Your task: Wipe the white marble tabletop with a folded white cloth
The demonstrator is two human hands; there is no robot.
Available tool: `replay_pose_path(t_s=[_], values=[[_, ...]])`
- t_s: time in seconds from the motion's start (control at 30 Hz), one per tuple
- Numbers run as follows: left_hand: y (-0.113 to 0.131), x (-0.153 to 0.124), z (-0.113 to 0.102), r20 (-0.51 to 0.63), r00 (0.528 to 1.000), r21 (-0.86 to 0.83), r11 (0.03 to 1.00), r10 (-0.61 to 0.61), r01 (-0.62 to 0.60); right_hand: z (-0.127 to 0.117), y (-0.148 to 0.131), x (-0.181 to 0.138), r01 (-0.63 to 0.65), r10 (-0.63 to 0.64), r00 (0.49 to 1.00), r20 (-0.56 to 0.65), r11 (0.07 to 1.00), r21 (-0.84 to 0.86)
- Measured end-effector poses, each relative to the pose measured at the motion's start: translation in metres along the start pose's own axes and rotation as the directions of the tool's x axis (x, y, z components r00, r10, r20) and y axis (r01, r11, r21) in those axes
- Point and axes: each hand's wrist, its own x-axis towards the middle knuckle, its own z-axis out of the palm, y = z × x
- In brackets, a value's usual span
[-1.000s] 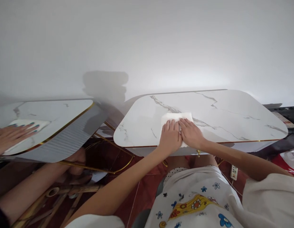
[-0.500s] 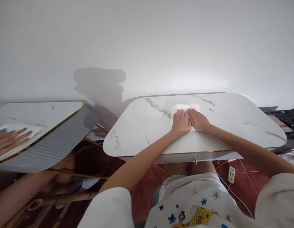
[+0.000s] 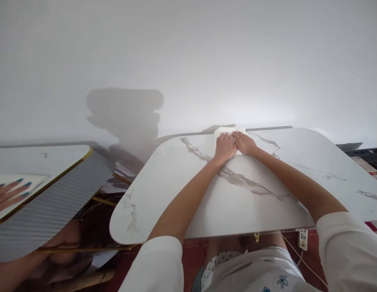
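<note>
A folded white cloth (image 3: 220,130) lies at the back edge of a white marble-patterned tabletop (image 3: 164,186), close to the wall. My left hand (image 3: 226,147) is closed on the cloth, its fingers bent and pressed down. Beside it, touching it, my right hand (image 3: 244,142) also presses on the cloth, with its fingers held together and pointing to the left. The two hands cover most of the cloth. Both arms reach forward across the tabletop.
At the left, another person's hand (image 3: 10,194) rests on a white cloth (image 3: 39,178) on a second marble-patterned table (image 3: 63,154) with gold edging. A plain wall (image 3: 188,61) stands behind both tables. A power strip (image 3: 302,239) with a cord is below, at the right.
Both my hands have pushed the cloth away from me, to the back edge of the tabletop. The view has moved closer over the table. The other person's hand sits further left in view.
</note>
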Motion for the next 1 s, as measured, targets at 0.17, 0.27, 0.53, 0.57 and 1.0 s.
replay_pose_path(t_s=[0.17, 0.27, 0.53, 0.57, 1.0], values=[[-0.009, 0.023, 0.010, -0.010, 1.000, 0.017, 1.000, -0.002, 0.002, 0.007, 0.013, 0.023, 0.026, -0.025, 0.999, -0.031, 0.999, 0.023], [-0.010, 0.034, 0.015, -0.007, 1.000, 0.007, 1.000, -0.003, 0.003, 0.010, 0.023, 0.031, 0.023, -0.021, 0.999, -0.034, 0.998, 0.053], [0.013, 0.049, 0.022, 0.007, 0.999, -0.015, 0.999, -0.049, 0.049, 0.005, 0.054, 0.030, 0.063, -0.063, 0.998, -0.004, 0.993, 0.099], [0.018, 0.050, 0.022, 0.011, 0.999, -0.025, 0.998, -0.050, 0.050, 0.004, 0.059, 0.027, 0.059, -0.058, 0.998, -0.011, 0.993, 0.101], [0.057, 0.024, 0.016, 0.029, 0.999, -0.023, 0.999, 0.033, -0.032, 0.003, 0.073, -0.027, -0.005, 0.010, 0.994, -0.112, 0.999, 0.050]])
